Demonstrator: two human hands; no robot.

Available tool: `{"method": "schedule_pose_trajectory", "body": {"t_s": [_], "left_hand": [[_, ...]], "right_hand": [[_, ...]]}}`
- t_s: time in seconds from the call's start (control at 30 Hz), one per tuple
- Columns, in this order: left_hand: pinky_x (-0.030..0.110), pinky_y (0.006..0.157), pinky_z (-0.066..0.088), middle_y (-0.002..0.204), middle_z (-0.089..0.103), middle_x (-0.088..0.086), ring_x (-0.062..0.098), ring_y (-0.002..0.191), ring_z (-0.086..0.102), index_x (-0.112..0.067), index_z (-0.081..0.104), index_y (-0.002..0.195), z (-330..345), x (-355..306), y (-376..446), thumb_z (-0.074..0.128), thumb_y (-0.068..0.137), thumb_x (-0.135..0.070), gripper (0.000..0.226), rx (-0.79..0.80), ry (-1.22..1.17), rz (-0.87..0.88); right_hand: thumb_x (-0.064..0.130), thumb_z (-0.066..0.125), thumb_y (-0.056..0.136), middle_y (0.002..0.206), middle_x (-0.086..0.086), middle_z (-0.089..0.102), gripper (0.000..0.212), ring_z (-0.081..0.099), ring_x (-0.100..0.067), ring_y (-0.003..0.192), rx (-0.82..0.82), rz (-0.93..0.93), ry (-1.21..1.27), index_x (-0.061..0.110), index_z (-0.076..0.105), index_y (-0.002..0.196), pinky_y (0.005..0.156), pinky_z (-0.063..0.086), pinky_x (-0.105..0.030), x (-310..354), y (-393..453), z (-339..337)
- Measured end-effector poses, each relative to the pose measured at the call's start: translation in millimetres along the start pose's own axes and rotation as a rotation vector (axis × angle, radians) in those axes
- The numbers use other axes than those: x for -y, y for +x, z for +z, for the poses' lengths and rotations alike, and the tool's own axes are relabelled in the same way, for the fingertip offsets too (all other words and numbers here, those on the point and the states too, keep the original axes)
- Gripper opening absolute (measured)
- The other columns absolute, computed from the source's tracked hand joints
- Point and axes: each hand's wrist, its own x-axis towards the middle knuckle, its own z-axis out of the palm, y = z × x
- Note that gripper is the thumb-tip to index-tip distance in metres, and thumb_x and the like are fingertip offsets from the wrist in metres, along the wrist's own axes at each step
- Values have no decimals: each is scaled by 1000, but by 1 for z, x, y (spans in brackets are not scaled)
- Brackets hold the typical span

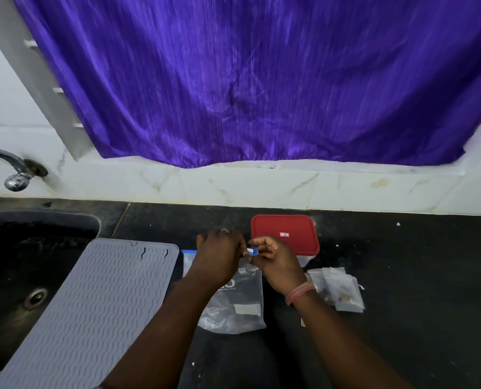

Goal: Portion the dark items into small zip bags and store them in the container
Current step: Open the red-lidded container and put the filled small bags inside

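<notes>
Both hands, left hand (218, 255) and right hand (273, 261), pinch the blue top of a clear zip bag (235, 301) over the black table (402, 276), just before the red-lidded container (285, 234).

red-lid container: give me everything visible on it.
The container has a flat red lid with rounded corners and a small white-and-red label near its middle. The lid is on. Below it at the near right corner a clear, plastic-looking base shows. It sits level on the dark countertop near the tiled wall, behind the right hand, which covers its near left corner. Whether the hand touches it is unclear. Contents cannot be seen.
</notes>
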Motion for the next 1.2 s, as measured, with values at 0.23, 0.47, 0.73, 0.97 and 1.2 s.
{"method": "schedule_pose_trajectory", "body": {"t_s": [0.23, 0.47, 0.73, 0.97, 1.2], "left_hand": [[38, 80, 40, 85, 61, -10, 16, 88, 57, -36, 51, 87, 12, 8, -5, 57, 90, -11, 25, -109, -217, 79], [49, 84, 52, 79, 66, -18, 6, 80, 62, -43, 59, 86, 16, 16, -5, 54, 87, -50, 8, -12, -453, -25], [35, 75, 57, 80, 75, -7, 9, 76, 70, -24, 75, 81, 10, 15, -6, 81, 81, -14, 11, 1, -740, -102], [27, 78, 56, 84, 76, 8, 14, 79, 69, -7, 76, 85, 7, 11, -11, 71, 86, 0, 9, 9, -1046, -290], [22, 76, 54, 93, 75, 4, 15, 84, 68, -7, 72, 99, 6, 4, -7, 65, 94, -7, 9, 148, -1140, -304]], "right_hand": [[2, 66, 91, 81, 1, 74, 14, 62, 3, 63, 81, 84, 107, 6, 73, 103, 56, 45, -12, 6, -10, -4], [18, 60, 98, 85, 9, 71, 15, 58, 0, 75, 90, 42, 16, 15, 74, 103, 72, 47, -20, 1, -9, -5], [16, 58, 99, 95, 2, 76, 19, 62, -3, 81, 70, 41, -36, 13, 76, 105, 77, 50, -22, 6, -10, -1], [22, 54, 102, 70, 10, 59, 23, 49, 2, 60, 100, 30, -40, 12, 73, 94, 60, 40, -16, 13, -13, -1], [27, 50, 103, 70, 11, 59, 25, 50, 1, 63, 19, -37, -163, 21, 68, 87, 65, 42, -22, 13, -9, 1]]}}
